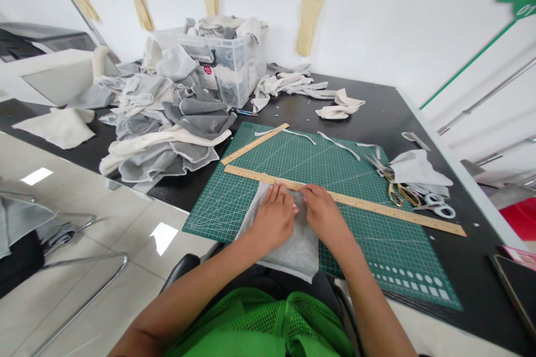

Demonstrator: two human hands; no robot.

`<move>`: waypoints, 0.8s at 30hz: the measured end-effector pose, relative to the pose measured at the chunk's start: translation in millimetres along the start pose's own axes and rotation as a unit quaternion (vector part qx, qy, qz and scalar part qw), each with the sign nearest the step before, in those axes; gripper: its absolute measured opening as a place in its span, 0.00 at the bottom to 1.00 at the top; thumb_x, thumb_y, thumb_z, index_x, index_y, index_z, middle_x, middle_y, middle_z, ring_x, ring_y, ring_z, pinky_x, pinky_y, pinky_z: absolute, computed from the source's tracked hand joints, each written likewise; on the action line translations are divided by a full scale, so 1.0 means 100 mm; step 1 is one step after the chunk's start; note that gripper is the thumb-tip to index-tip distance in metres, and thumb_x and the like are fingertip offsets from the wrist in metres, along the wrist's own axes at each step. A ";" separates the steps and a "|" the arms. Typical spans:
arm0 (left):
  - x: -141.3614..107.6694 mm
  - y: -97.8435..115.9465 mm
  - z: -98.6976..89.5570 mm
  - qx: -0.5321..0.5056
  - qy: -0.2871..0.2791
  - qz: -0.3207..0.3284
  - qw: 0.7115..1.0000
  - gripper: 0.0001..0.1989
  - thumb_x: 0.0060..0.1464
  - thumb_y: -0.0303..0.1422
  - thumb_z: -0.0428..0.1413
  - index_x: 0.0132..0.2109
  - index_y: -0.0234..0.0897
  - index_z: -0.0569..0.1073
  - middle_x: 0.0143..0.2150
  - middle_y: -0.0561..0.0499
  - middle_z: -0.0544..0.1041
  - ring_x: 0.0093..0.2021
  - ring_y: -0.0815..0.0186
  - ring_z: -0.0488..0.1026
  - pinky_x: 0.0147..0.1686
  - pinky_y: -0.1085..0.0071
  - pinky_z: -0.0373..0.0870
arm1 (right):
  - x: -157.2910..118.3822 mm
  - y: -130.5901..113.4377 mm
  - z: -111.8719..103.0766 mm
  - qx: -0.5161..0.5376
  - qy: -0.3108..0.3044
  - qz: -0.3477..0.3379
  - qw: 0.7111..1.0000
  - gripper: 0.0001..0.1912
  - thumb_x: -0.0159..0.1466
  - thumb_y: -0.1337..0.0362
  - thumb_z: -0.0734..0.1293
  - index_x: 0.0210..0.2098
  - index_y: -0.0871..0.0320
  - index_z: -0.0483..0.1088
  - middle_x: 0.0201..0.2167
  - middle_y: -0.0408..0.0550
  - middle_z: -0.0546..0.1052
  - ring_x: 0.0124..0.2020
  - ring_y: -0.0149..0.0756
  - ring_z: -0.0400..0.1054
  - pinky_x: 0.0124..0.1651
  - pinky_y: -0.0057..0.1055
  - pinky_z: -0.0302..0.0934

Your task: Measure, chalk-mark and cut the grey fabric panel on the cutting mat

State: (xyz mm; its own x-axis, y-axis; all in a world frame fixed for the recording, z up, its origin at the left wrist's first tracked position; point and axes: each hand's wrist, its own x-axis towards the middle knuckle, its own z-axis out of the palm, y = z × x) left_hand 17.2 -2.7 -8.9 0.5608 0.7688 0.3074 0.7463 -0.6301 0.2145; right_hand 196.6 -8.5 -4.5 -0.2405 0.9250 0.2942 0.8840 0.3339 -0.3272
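Grey cloth (299,242) overhangs the near edge of the green cutting mat (355,234), its far end at the long wooden ruler (377,204). Left to right: heaped fabric (167,122) beyond the mat's left corner; the left hand (274,217), fingers outstretched on the cloth; the right hand (323,213), fingers bent at its far edge, pinching or not I cannot tell; scissors (440,207) at the mat's right edge.

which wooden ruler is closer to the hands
The longer wooden ruler, at the far edge of the light-grey fabric; the shorter wooden ruler lies slanted, farther away.
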 end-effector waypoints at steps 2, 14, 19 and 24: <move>-0.01 0.02 -0.03 -0.001 0.003 0.021 1.000 0.13 0.69 0.33 0.46 0.51 0.29 0.70 0.64 0.32 0.69 0.69 0.48 0.62 0.67 0.50 0.60 | 0.01 0.05 -0.01 0.026 -0.003 -0.002 1.000 0.22 0.65 0.78 0.56 0.52 0.59 0.73 0.52 0.58 0.75 0.53 0.47 0.68 0.56 0.45 0.63; 0.01 0.02 -0.09 -0.077 -0.036 0.128 0.988 0.10 0.69 0.33 0.47 0.52 0.35 0.68 0.56 0.41 0.75 0.64 0.55 0.67 0.64 0.56 0.65 | 0.01 0.26 0.07 0.054 0.042 -0.015 0.998 0.23 0.64 0.77 0.57 0.51 0.56 0.74 0.51 0.56 0.75 0.53 0.47 0.67 0.56 0.46 0.64; 0.01 0.02 -0.14 -0.087 -0.049 0.105 0.989 0.10 0.69 0.34 0.48 0.51 0.35 0.68 0.53 0.43 0.76 0.61 0.56 0.69 0.62 0.57 0.66 | -0.02 0.28 -0.01 0.039 0.052 0.011 0.998 0.22 0.66 0.76 0.56 0.51 0.57 0.74 0.53 0.58 0.74 0.54 0.48 0.67 0.57 0.46 0.63; 0.02 0.03 -0.17 -0.082 -0.055 0.109 0.989 0.08 0.69 0.34 0.48 0.49 0.35 0.69 0.50 0.44 0.76 0.58 0.55 0.70 0.60 0.58 0.66 | -0.02 0.37 -0.07 0.014 0.052 0.056 0.997 0.18 0.66 0.73 0.58 0.49 0.58 0.75 0.50 0.57 0.77 0.52 0.48 0.69 0.56 0.47 0.63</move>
State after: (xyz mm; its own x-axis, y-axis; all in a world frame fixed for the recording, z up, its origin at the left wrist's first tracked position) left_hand 14.4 -4.7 8.3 0.7450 0.6135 0.2620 0.5394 -0.7850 0.3045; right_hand 232.7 0.9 -10.8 -0.0959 0.9335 0.3456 0.8915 0.2350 -0.3873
